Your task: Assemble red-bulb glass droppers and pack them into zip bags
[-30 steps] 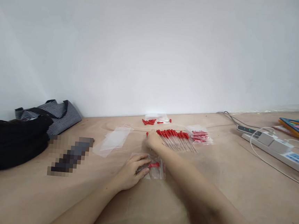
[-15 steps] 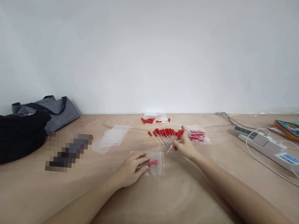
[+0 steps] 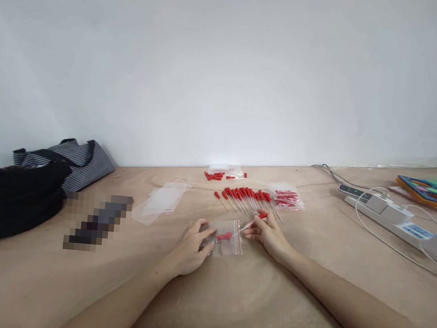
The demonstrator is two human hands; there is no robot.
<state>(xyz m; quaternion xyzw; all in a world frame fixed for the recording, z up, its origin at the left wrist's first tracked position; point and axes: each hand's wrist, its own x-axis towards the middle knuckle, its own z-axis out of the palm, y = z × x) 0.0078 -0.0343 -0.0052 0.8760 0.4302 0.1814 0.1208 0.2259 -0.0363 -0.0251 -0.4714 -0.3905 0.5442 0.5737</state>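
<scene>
A clear zip bag (image 3: 228, 247) with a red edge strip lies in front of me, a red-bulbed dropper (image 3: 224, 236) showing in it. My left hand (image 3: 192, 246) grips the bag's left part between thumb and fingers. Just right of the bag, my right hand (image 3: 268, 233) pinches another dropper by its red bulb (image 3: 262, 215); its thin clear tube points left to the bag's red edge. Behind the hands lies a fanned row of droppers (image 3: 243, 193) with red bulbs.
Flat clear bags (image 3: 164, 200) lie at left, filled bags (image 3: 286, 196) at right, and loose red bulbs (image 3: 214, 176) near the wall. Farther left are a phone-like pixelated object (image 3: 102, 217) and dark bags (image 3: 20, 197); at right, a power strip (image 3: 397, 220) with cables.
My right hand has come from the dropper row toward me, bringing one dropper to the bag's red edge. My left hand stays at the bag, its fingers slightly shifted.
</scene>
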